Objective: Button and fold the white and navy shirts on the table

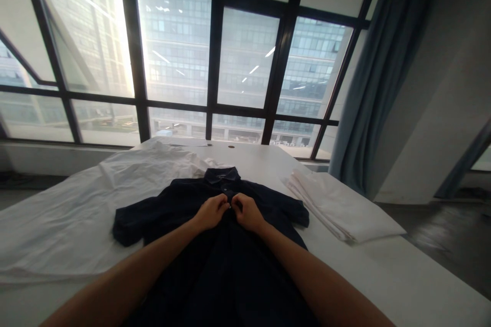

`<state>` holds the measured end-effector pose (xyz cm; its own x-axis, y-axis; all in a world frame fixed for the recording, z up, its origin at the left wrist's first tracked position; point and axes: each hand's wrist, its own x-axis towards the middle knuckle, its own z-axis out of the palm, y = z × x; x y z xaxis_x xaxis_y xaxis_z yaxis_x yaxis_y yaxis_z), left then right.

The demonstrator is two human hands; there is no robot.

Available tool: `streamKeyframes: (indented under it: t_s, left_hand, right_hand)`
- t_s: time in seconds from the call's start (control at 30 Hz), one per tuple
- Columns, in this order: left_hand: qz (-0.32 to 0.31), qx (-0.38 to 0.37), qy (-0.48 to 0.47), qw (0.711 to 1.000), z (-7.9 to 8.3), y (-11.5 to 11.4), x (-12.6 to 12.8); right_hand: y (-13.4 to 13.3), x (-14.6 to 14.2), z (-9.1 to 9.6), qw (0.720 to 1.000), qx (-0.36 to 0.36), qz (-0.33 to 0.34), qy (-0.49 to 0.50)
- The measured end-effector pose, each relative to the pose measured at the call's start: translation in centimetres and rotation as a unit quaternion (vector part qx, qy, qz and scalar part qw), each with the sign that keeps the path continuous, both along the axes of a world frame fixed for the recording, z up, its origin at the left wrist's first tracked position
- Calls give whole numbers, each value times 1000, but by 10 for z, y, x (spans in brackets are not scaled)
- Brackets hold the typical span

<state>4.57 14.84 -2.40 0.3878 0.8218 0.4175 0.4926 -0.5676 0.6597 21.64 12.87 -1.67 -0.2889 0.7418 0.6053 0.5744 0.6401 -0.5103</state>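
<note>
A dark navy polo shirt (172, 204) lies flat, front up, on a white table (402, 271), its collar (222, 174) pointing away from me. Both my hands meet at the shirt's button placket just below the collar. My left hand (211, 211) is curled, its fingertips pinching the placket fabric. My right hand (245, 210) is also closed in a pinch on the placket, touching the left hand. Whatever small button sits between the fingers is too dark to make out.
A crumpled white garment (153, 166) lies spread at the back left of the table. A folded stack of white cloth (341, 209) sits to the right. Large dark-framed windows (215, 61) stand behind, and a blue curtain (379, 76) hangs at the right.
</note>
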Motion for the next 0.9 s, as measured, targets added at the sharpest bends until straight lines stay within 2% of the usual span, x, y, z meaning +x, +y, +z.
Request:
streamKeyframes:
  t_s: [0.43,0.6,0.9]
  left_hand:
    - [17,52,-34,998,5,-4,2]
    - [19,50,-39,998,6,-5,2]
    - [32,7,-40,999,1,1,2]
  right_hand:
    - [-3,-2,2,999,-3,-35,-31]
    - [-5,-6,3,997,-32,-62,-35]
    - [-1,-7,-2,996,-50,-68,-9]
